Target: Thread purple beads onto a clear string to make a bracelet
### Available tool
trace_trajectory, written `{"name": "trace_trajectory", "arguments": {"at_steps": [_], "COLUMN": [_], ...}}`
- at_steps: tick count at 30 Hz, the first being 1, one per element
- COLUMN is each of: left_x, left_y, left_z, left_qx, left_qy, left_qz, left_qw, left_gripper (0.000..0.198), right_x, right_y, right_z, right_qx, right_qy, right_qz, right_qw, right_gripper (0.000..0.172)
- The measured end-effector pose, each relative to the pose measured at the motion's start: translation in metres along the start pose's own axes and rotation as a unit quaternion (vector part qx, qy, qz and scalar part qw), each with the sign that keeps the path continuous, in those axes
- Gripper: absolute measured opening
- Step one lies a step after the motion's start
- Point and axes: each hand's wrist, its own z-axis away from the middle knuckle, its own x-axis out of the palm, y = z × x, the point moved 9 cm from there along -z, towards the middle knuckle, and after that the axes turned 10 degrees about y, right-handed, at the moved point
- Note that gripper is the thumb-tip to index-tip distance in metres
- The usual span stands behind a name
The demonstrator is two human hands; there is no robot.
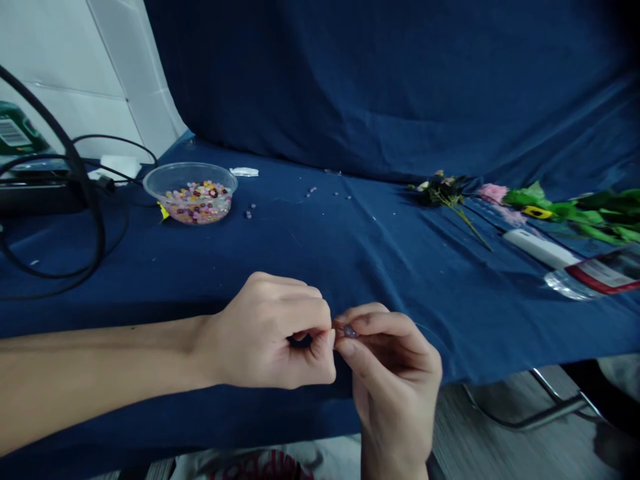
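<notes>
The right hand [393, 380] is closed in a pinch, thumb and fingertips gripping a small purple bead [350, 331]. The left hand [260, 337] is curled shut just beside it, its fingertips meeting the bead and a tiny reddish bit [339, 325] too small to identify. A fine thread [431, 336] curves away to the right of the right hand. Both hands are over the near edge of the surface, which is covered by a dark blue cloth [350, 260]. A few loose beads [249, 214] lie mid-surface, toward the far edge. Nearer the far left corner sits a clear plastic bowl [190, 175] of mixed-colour beads, with a scrap of white paper [244, 172] just to its right. Along the right edge lie artificial flowers [493, 193], green leaves [575, 210], a white tube [540, 248] and a clear packet [570, 285] with a red-edged label whose print is unreadable. At the left edge are a black cable [75, 167] and a green package [15, 132] showing a barcode. Red lettering on the person's shirt [260, 465] is cut off and cannot be read.
</notes>
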Motion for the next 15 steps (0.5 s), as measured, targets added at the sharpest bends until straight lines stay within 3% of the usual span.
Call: {"name": "trace_trajectory", "arguments": {"at_steps": [15], "left_x": [0.0011], "left_y": [0.0005], "left_z": [0.0003], "left_qx": [-0.001], "left_qy": [-0.008], "left_qz": [-0.003], "left_qw": [1.000], "left_gripper": [0.023], "right_x": [0.0002], "right_y": [-0.0003], "right_z": [-0.0009], "right_qx": [-0.008], "right_qy": [-0.002], "right_qz": [-0.002], "right_qw": [1.000], "right_gripper": [0.027]}}
